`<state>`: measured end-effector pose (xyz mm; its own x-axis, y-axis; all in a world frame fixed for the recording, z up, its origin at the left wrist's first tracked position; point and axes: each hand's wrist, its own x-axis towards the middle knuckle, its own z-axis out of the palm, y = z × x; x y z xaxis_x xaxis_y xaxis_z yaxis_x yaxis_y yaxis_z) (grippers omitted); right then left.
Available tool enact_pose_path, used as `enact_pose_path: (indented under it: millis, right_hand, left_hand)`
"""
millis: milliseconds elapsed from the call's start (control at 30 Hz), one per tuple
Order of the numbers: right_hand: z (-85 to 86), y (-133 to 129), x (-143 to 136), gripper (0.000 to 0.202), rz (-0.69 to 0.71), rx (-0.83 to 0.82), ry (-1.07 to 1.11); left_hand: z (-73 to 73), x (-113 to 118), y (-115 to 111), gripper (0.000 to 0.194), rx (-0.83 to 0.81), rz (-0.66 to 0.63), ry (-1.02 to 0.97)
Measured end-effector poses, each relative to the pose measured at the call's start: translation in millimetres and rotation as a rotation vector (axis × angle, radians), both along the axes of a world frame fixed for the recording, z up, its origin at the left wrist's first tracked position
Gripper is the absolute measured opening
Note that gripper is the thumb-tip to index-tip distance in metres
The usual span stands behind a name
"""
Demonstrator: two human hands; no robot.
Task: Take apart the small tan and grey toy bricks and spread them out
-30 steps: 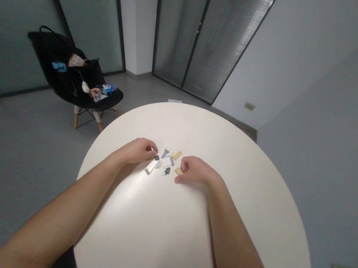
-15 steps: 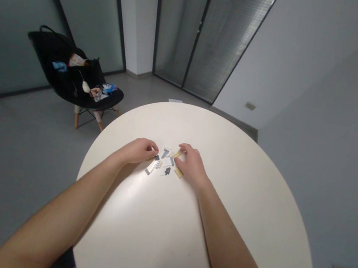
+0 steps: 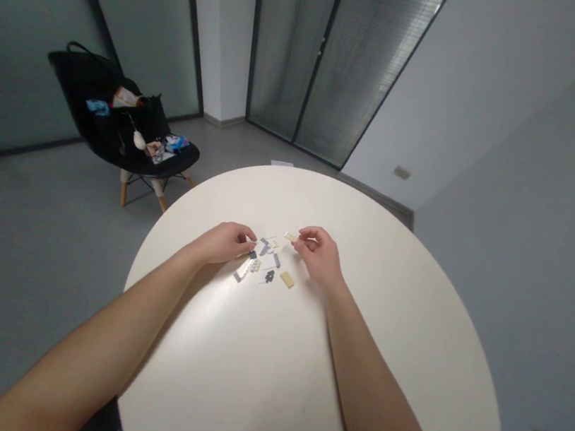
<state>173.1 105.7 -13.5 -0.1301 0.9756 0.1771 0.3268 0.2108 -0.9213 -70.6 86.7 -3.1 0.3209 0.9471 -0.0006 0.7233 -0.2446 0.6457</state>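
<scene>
Small flat pieces lie in a loose cluster on the white round table (image 3: 247,352). Between the thumb and fingers of my right hand (image 3: 319,252) is a pale yellow piece (image 3: 291,237), held just above the cluster's far right side. My left hand (image 3: 230,242) is closed at the cluster's left edge, beside a dark piece (image 3: 253,255); what its fingertips hold is too small to name. A tan block (image 3: 287,279) lies at the right, with a black piece (image 3: 269,276) to its left. Grey pieces (image 3: 265,248) and a long light strip (image 3: 243,268) lie nearer my left hand.
Beyond the table at the left stands a black chair (image 3: 89,138) bearing a dark bag and several small items. Glass panels (image 3: 289,52) and a pale wall (image 3: 494,116) rise behind the table.
My right hand has lifted and moved right and slightly away from me with the pale yellow piece, leaving the tan block fully in view. My left hand has hardly moved.
</scene>
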Motion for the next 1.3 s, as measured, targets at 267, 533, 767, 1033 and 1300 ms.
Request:
enact_pose_path:
  millis: [267,533,767,1033,1300]
  right_hand:
    - [-18.1,-1,-6,0.020,-0.117,0.072,-0.096]
    - [-17.6,-5,-9,0.022,-0.170,0.189,-0.460]
    - [-12.4,-7,-10,0.024,-0.097,0.273,-0.652]
    - [-4.5,-14,-22,0.032,-0.080,0.275,-0.920]
    - [-7.5,-14,-35,0.034,-0.025,0.250,-0.908]
  left_hand:
    - [-12.4,14,6,0.037,0.299,-0.063,0.180]
    - [-14.5,23,5,0.037,0.251,-0.014,0.290]
    - [-14.4,23,10,0.038,0.314,-0.014,0.373]
    - [-13.0,29,7,0.046,0.245,-0.106,0.303]
    - [-11.8,34,4,0.047,0.237,-0.199,0.282]
